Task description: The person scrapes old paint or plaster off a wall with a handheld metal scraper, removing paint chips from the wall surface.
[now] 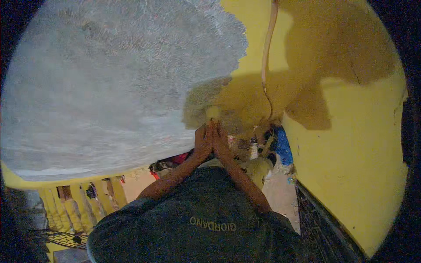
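My left hand (204, 139) and my right hand (221, 139) are together in front of my chest, side by side with the fingers pointing away from me. The palms seem to touch each other. A small pale yellow patch (212, 112) shows just past the fingertips; whether it is a thing or light on the surface behind is unclear. I cannot see between the palms. Beyond the hands lies a broad grey, plaster-like surface (125, 75) with a ragged edge against a yellow wall (348, 157). Large brownish shadows fall across both.
A pale cord (268, 49) runs down the yellow wall. Low to the right are a blue item (284, 146), a white bottle-like object (254, 149) and a rounded yellowish container (260, 169). Yellow slats or steps (70, 203) and a metal grille (62, 239) are at lower left.
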`<state>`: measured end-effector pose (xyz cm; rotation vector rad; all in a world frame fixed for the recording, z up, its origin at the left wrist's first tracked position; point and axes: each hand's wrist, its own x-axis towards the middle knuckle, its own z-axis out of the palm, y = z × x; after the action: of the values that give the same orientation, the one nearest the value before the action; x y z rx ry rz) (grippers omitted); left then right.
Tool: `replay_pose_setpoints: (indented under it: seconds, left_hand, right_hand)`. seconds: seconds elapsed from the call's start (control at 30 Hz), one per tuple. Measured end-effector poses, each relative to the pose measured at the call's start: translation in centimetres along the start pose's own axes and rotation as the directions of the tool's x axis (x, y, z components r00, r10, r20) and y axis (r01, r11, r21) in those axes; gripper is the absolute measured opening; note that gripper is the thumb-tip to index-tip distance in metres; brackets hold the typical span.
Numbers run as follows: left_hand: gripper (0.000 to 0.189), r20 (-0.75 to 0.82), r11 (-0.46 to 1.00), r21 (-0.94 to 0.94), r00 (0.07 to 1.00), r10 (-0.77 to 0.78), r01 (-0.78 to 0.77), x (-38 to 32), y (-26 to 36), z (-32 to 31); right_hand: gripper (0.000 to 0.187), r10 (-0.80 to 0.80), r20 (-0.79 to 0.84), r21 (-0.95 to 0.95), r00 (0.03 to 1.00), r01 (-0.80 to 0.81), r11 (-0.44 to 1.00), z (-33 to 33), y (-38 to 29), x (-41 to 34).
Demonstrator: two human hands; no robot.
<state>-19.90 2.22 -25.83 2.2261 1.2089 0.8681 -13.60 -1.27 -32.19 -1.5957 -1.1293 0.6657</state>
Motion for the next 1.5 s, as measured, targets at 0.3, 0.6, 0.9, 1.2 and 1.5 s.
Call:
replay_pose_setpoints:
  seconds: [0.3,0.6,0.9,1.2,1.5]
  left_hand:
    - [0.051,0.245,0.773,-0.509,0.924,-0.292,0.379,0.9,2.7,1.1]
    - [0.045,0.226,0.480,-0.769,0.882,-0.413,0.422,2.1,9.1,2.3]
    - [0.051,0.101,0.486,-0.816,0.905,-0.414,0.313,2.9,11.5,4.7]
    - [0.050,0.111,0.239,-0.933,0.845,-0.522,0.270,3.8,11.0,6.7]
    - [0.050,0.117,0.137,-0.966,0.841,-0.528,0.221,4.2,10.2,8.0]
  right_hand:
    - [0.044,0.122,-0.009,0.041,0.992,-0.122,0.992,-6.8,-3.7,1.8]
    - [0.040,0.022,0.139,-0.058,0.990,-0.014,0.998,-12.5,-5.3,3.5]
    - [0.045,-0.080,0.111,-0.126,0.991,0.093,0.988,-13.8,-3.3,4.9]
    - [0.048,-0.137,0.173,-0.056,0.975,0.148,0.987,-14.9,-3.4,5.8]
    - [0.046,-0.112,0.234,-0.071,0.966,0.132,0.989,-15.4,-3.9,6.8]
